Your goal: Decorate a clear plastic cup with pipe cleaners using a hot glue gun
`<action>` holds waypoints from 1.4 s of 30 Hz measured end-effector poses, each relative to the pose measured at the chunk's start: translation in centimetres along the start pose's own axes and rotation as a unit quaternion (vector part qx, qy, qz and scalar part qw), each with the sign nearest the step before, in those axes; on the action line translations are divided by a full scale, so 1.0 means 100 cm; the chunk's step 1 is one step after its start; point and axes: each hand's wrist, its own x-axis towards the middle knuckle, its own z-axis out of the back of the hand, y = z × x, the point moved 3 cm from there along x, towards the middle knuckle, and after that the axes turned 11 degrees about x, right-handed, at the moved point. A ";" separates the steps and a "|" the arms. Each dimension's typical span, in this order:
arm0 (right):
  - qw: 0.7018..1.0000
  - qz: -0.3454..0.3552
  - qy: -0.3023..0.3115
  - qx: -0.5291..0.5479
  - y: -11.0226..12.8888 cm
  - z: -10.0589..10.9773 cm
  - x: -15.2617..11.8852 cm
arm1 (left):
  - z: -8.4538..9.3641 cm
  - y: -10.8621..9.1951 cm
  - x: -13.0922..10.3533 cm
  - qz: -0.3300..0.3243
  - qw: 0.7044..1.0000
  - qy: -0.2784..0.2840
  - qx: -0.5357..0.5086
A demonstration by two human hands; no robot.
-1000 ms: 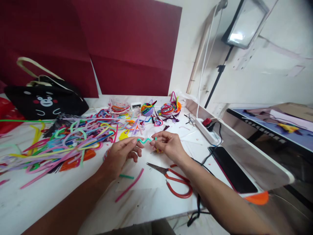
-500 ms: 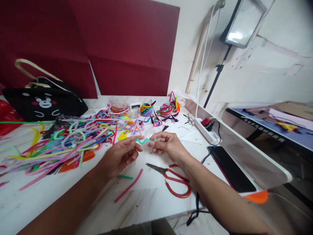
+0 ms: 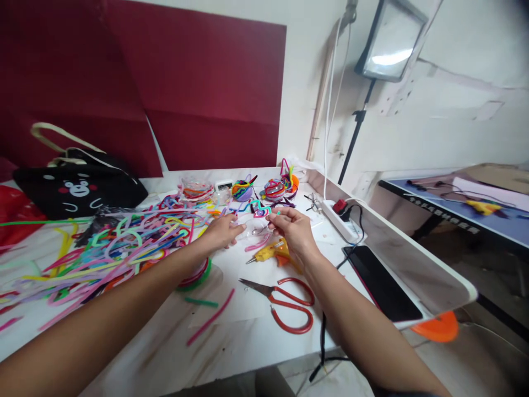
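My right hand (image 3: 291, 225) pinches one end of a wavy turquoise pipe cleaner (image 3: 259, 205) above the far middle of the table. To its left, my left hand (image 3: 223, 230) reaches forward with fingers apart and nothing visible in it. A yellow glue gun (image 3: 266, 252) lies below my right hand. Nearer me are open scissors with red handles (image 3: 291, 302), a short green piece (image 3: 201, 302) and a pink piece (image 3: 211, 317). Under my left forearm, a round coil of green and pink pipe cleaners (image 3: 198, 277) is partly hidden.
A large heap of coloured pipe cleaners (image 3: 136, 237) covers the left side, with a black bag (image 3: 82, 187) behind it. Wrapped balls (image 3: 275, 189) stand at the back. On the right are a power strip (image 3: 341, 220) and a black phone (image 3: 382, 282).
My left hand has let go of the turquoise piece and moved away. My right hand has moved forward with it. The glue gun and the round coil have come into sight.
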 end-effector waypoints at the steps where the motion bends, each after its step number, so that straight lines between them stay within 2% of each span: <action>1: 1.000 0.001 -0.002 -0.001 0.000 0.000 0.001 | -0.004 -0.002 0.006 0.008 1.000 0.011 0.020; 7: 1.000 0.007 -0.005 -0.001 0.001 0.003 0.006 | -0.021 -0.010 0.028 0.050 0.994 0.073 0.069; 9: 1.000 0.007 -0.004 -0.001 0.000 0.004 0.007 | -0.020 -0.009 0.031 0.060 0.993 0.079 0.060; 12: 1.000 0.007 0.001 -0.002 -0.001 0.005 0.007 | -0.010 -0.006 0.030 0.064 0.996 0.054 0.020; 17: 1.000 -0.006 0.019 -0.007 -0.005 0.005 0.003 | 0.004 0.000 0.011 0.056 0.991 0.014 -0.119; 22: 0.999 -0.026 0.042 -0.014 -0.012 -0.001 -0.002 | 0.007 0.000 -0.021 0.050 0.966 0.013 -0.252; 27: 0.998 -0.037 0.054 -0.012 -0.016 -0.005 -0.007 | 0.012 0.002 -0.043 0.040 0.939 0.025 -0.339; 32: 0.998 -0.029 0.056 -0.004 -0.017 -0.004 -0.006 | 0.017 0.014 -0.048 0.038 0.908 0.038 -0.415; 39: 0.996 -0.045 0.071 -0.019 -0.017 -0.003 -0.007 | 0.010 0.023 -0.049 0.032 0.886 0.018 -0.463; 42: 0.995 -0.046 0.088 -0.026 -0.015 -0.005 -0.010 | 0.009 0.023 -0.054 0.039 0.875 0.026 -0.483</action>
